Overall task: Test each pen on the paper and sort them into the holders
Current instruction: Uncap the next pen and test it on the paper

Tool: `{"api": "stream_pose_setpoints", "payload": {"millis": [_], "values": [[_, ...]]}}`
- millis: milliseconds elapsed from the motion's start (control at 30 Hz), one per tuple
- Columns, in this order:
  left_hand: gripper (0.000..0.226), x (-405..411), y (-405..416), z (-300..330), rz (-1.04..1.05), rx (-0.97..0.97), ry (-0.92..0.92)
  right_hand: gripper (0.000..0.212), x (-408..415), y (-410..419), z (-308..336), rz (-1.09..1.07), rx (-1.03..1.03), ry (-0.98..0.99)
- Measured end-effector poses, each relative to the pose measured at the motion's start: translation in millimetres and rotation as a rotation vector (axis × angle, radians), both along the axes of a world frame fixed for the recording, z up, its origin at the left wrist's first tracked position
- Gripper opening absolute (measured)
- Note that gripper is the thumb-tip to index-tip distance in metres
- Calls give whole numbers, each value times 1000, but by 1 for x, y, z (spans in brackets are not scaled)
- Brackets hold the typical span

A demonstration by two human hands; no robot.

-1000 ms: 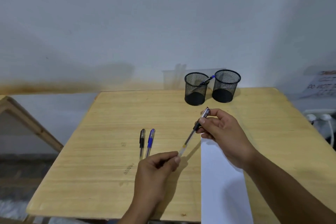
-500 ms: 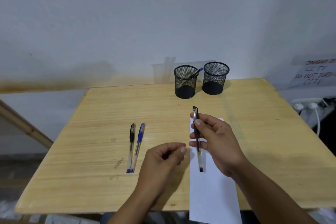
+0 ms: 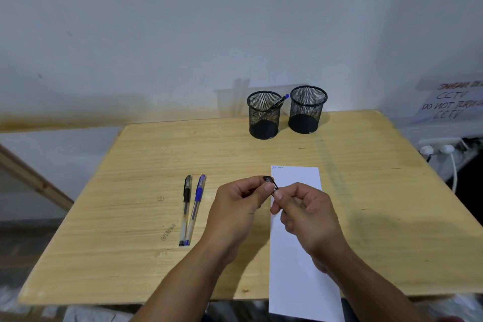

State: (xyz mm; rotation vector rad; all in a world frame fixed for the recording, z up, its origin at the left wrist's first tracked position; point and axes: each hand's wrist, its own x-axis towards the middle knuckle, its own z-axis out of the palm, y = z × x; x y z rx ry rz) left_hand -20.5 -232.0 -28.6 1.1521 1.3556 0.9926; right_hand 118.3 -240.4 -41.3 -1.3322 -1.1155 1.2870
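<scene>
My left hand (image 3: 239, 208) pinches a small dark pen cap (image 3: 267, 179) between thumb and fingertips. My right hand (image 3: 307, 217) is closed around a black pen (image 3: 275, 188), of which only a short dark piece shows beside the cap. Both hands meet over the left edge of the white paper strip (image 3: 299, 282). A black pen (image 3: 186, 208) and a blue pen (image 3: 196, 206) lie side by side on the table, left of my hands. Two black mesh holders stand at the back. The left holder (image 3: 263, 119) has a blue-tipped pen (image 3: 281, 101) leaning in it. The right holder (image 3: 308, 112) looks empty.
The wooden table (image 3: 379, 204) stands against a white wall. The paper overhangs the table's near edge and has small blue marks at its top left corner. A handwritten sign (image 3: 452, 104) and a power strip with plugs (image 3: 441, 148) are off the table to the right.
My left hand pulled the cap off the pen. My right hand swung the pen to point down over the paper. My left hand has now come up to the pen's upper end with the cap.
</scene>
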Motion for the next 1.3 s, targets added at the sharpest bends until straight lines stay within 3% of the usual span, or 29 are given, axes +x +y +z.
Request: {"api": "stream_pose_setpoints", "payload": {"millis": [100, 267, 400, 500, 667, 833, 933, 1000, 1133, 1300], "values": [[12, 1, 2, 0, 3, -9, -23, 30, -1, -1, -3, -11, 18, -32], [13, 2, 5, 2, 12, 5, -61, 22, -4, -1, -6, -4, -12, 17], [11, -8, 24, 3, 231, 92, -117, 18, -2, -4, -16, -23, -78, 109], [8, -23, 44, -4, 267, 165, 102, 27, 6, -8, -23, -45, -77, 165], [19, -35, 65, -19, 107, 127, 628, 29, 19, -11, -30, -84, -37, 188], [24, -35, 78, -31, 103, 101, 828, 25, 25, -16, -25, -125, -42, 161], [25, -32, 80, -34, 97, 190, 960, 23, 29, -16, -24, -139, -38, 126], [21, -26, 75, -33, 14, 305, 1014, 23, 31, -15, -24, -150, -29, 122], [58, -8, 51, -34, -259, 526, 982, 22, 36, -10, -25, -176, -14, 124], [83, -1, 37, -51, -571, 484, 1049, 27, 44, -1, -27, -157, 17, 106]]}}
